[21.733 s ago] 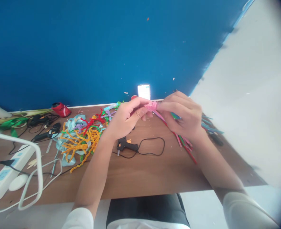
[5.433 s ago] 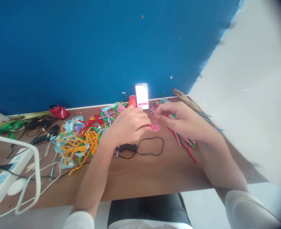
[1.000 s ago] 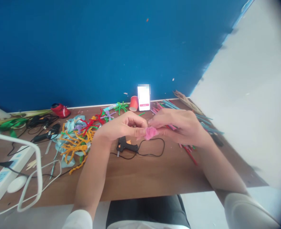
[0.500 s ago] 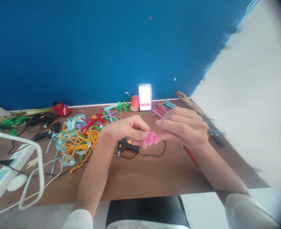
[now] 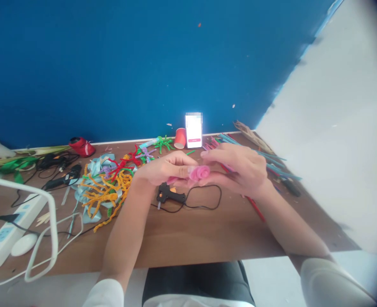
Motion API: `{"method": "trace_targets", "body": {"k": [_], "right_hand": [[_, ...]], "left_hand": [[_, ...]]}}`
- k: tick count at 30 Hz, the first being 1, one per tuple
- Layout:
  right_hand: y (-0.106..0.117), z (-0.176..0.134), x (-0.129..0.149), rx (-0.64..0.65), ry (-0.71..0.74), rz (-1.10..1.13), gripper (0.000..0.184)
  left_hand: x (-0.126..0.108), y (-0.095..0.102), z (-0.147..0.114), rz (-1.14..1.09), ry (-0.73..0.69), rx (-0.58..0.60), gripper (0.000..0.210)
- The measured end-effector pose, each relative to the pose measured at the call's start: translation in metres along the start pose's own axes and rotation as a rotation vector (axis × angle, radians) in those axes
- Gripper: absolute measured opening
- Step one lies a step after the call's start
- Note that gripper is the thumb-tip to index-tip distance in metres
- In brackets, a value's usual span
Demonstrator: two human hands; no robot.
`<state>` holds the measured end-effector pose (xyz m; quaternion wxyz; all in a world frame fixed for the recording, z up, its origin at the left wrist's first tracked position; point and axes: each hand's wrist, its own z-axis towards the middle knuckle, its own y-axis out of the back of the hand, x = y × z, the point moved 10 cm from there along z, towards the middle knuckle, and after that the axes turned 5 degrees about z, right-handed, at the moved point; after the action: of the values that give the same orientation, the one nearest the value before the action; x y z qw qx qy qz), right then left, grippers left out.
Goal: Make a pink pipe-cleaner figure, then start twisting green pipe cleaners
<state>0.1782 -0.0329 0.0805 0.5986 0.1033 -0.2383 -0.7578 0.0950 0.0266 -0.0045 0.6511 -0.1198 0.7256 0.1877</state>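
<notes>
A small pink rolled flower (image 5: 202, 172), with a spiral of fuzzy pipe cleaner, is held up over the table between my hands. My left hand (image 5: 169, 168) pinches it from the left, thumb on top. From the other side my right hand (image 5: 239, 168) meets its edge with a low digit, while its upper fingers arch above the flower. The exact contact of the right fingertips is partly hidden. Just below my left hand, a black glue gun (image 5: 169, 195) lies on the table with its cord looping right.
Orange pipe-cleaner pieces (image 5: 102, 192) and light-blue ribbon (image 5: 95, 164) lie left. A lit phone (image 5: 194, 131) leans at the back beside a red paper cup (image 5: 179, 138). Loose pipe cleaners (image 5: 277, 170) lie right. A power strip (image 5: 12, 226) and white curved frame (image 5: 54, 230) stand far left.
Both hands have risen slightly with the pink flower. My right hand has shifted left, its upper fingers now closer over the flower.
</notes>
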Motion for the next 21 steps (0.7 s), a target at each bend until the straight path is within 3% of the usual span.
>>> {"method": "trace_targets", "body": {"k": [5, 21], "right_hand": [[-0.004, 0.004, 0.000, 0.027, 0.015, 0.074, 0.033], [0.004, 0.006, 0.012, -0.099, 0.116, 0.020, 0.016]], "left_hand": [[-0.003, 0.000, 0.000, -0.024, -0.041, -0.014, 0.042], [-0.011, -0.002, 0.000, -0.023, -0.195, 0.071, 0.033]]}}
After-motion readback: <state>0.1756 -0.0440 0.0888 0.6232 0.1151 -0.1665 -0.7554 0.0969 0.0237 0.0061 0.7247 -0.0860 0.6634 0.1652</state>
